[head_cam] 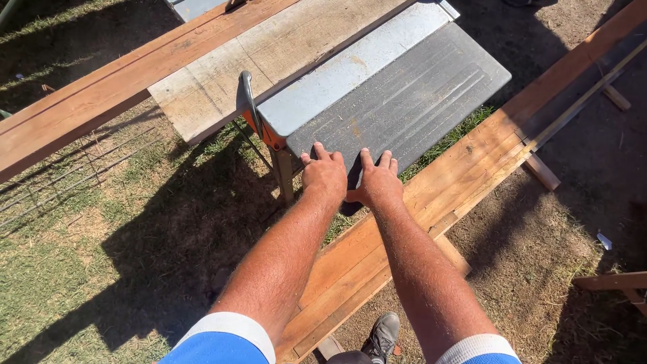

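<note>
Grey shoe [383, 335] lowest in view, on bare dirt beside long wooden plank [431, 195]. Left hand [325, 176] and right hand [379, 183] side by side, palms down at near edge of bench [411, 94]; fingers released, spread flat, grasping nothing. Bench top dark grey, ribbed, scratched; paler metal strip along far edge. Grass [101, 222] open to left, wire mesh [60, 178] lying on it.

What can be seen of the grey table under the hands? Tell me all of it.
The grey table looks metal: a dark, scratched, ribbed panel beside a paler blue-grey strip with rust spots. It sits tilted in view, over grass. Its near edge bears the left hand and right hand, palms down. An orange bracket shows beneath.
</note>
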